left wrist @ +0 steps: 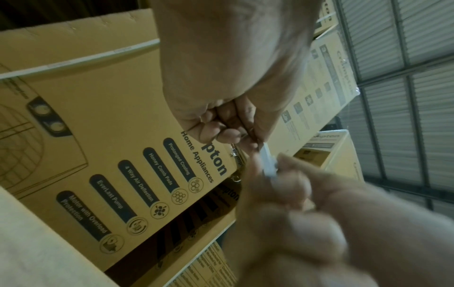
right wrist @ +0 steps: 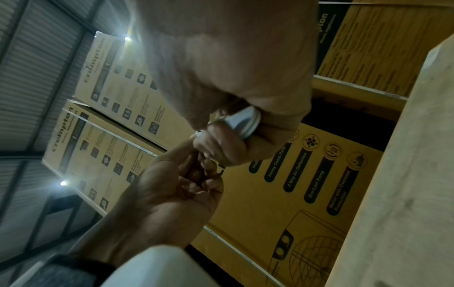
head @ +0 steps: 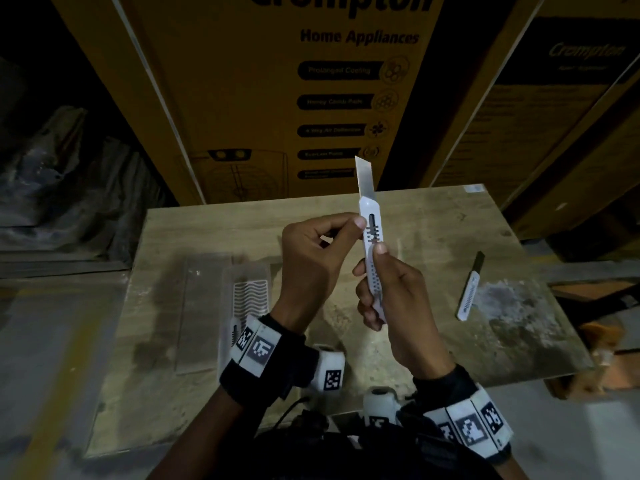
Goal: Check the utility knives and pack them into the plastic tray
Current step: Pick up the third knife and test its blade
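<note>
A white utility knife stands upright above the table, its steel blade pushed out at the top. My right hand grips the lower handle, thumb resting on the slider. My left hand pinches the upper body from the left. The left wrist view shows the left fingers on the knife. In the right wrist view the knife's butt end sticks out of my fist. A second knife lies on the table at the right. The clear plastic tray lies at the left.
A flat clear plastic piece lies left of the tray. The wooden table is worn and stained. Tall cardboard appliance boxes stand right behind its far edge, and more are stacked to the right.
</note>
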